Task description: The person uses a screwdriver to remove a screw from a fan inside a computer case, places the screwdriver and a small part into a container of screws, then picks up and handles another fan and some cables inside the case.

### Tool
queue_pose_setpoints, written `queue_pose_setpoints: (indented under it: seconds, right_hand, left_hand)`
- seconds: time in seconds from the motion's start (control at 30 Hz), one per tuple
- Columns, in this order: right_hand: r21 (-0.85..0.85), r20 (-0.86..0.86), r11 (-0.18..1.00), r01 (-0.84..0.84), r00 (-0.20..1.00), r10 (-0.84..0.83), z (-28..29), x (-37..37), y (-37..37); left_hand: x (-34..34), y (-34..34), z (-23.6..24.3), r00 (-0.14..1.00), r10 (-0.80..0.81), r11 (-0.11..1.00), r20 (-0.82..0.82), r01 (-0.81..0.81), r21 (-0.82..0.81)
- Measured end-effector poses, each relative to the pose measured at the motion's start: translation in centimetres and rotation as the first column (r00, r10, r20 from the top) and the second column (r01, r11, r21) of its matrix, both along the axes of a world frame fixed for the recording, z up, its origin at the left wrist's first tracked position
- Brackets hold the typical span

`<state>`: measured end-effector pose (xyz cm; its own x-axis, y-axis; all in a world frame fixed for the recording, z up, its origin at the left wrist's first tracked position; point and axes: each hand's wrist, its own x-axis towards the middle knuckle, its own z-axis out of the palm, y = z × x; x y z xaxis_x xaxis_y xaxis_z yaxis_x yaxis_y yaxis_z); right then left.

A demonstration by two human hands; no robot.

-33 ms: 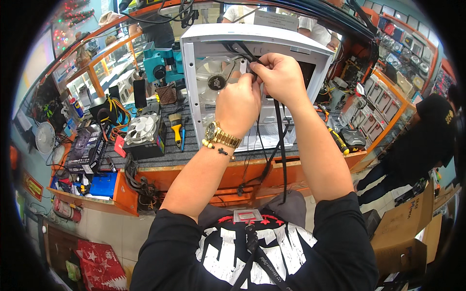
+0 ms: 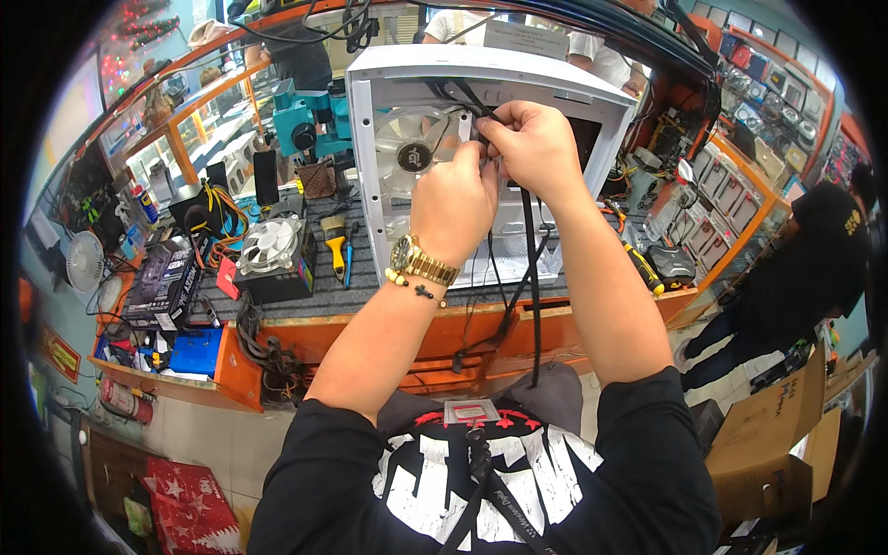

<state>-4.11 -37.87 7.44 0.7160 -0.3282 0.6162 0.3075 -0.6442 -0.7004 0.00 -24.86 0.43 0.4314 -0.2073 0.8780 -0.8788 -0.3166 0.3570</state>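
A white computer case point(image 2: 481, 61) stands on the bench with its open side toward me. Black cables point(image 2: 530, 268) run from its upper inside to my fingers and hang down past the bench edge. My right hand point(image 2: 538, 153) is closed round these cables, thumb and forefinger pinched. Beside it, my left hand point(image 2: 453, 205) pinches at the same spot, fingertips touching the bundle; the exact grip is partly hidden. Behind my left hand, a clear case fan point(image 2: 393, 139) with a dark hub sits inside the case.
Left on the bench are a brush point(image 2: 335, 242), a boxed white-fan unit point(image 2: 273, 245), a motherboard box point(image 2: 166, 287) and a teal microscope-like stand point(image 2: 305, 129). A yellow-black tool point(image 2: 645, 268) lies right. A person in black point(image 2: 795, 268) stands far right, near cardboard boxes point(image 2: 768, 435).
The hanging cable end has swung slightly to the left. Both hands stay in nearly the same place at the cables.
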Motion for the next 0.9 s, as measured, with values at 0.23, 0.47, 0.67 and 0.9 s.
queue_pose_setpoints:
  seconds: [0.23, 0.47, 0.67, 0.9]
  right_hand:
    - [-0.048, 0.012, 0.999, 0.012, 1.000, -0.012, -2.6, -0.4, 0.4]
    - [0.007, 0.276, 0.999, 0.053, 0.960, -0.053, -7.0, -1.4, -0.1]
    - [-0.189, 0.348, 0.954, 0.235, 0.924, -0.159, -10.0, -2.9, -0.3]
    - [-0.212, 0.456, 0.956, 0.204, 0.886, -0.088, -12.4, -2.8, 0.7]
  left_hand:
    - [-0.2, 1.0, -3.1, 0.998, -0.059, 0.994, -0.001, 0.059, -0.088]
    - [0.7, 1.5, -6.6, 0.994, -0.107, 0.992, -0.026, 0.105, -0.070]
    - [-0.4, 1.7, -7.0, 0.974, -0.210, 0.973, -0.081, 0.200, -0.111]
    - [-1.0, 1.5, -6.2, 0.974, -0.205, 0.966, -0.097, 0.186, -0.180]
